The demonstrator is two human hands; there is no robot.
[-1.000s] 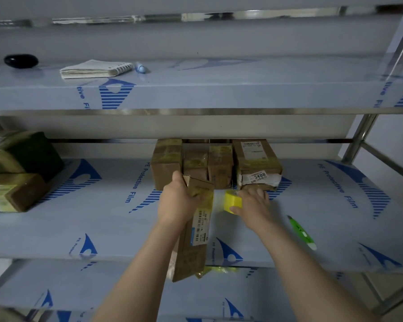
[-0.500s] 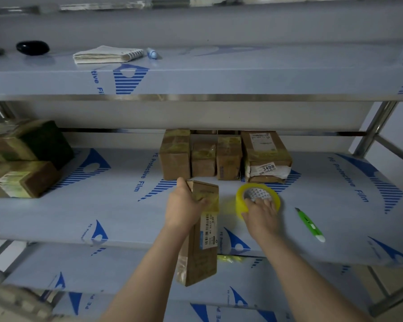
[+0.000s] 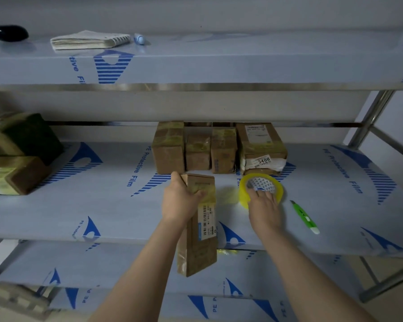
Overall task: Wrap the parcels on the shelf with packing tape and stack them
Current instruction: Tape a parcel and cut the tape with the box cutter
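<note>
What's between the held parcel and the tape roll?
Head view: a translucent yellow strip spans from the parcel to the tape roll.

On the middle shelf (image 3: 102, 205), a row of parcels (image 3: 219, 149) stands at the back centre. Just before it, the left hand (image 3: 180, 201) holds a parcel (image 3: 201, 219) that overhangs the front edge. To its right, the right hand (image 3: 263, 205) grips the tape roll (image 3: 242, 194), and a knife (image 3: 304, 216) lies further right. Two parcels (image 3: 16, 154) are stacked at the far left. On the upper shelf (image 3: 242, 59), a rounded object (image 3: 9, 33), a notebook (image 3: 89, 40) and a pen (image 3: 140, 39) run left to right.
</note>
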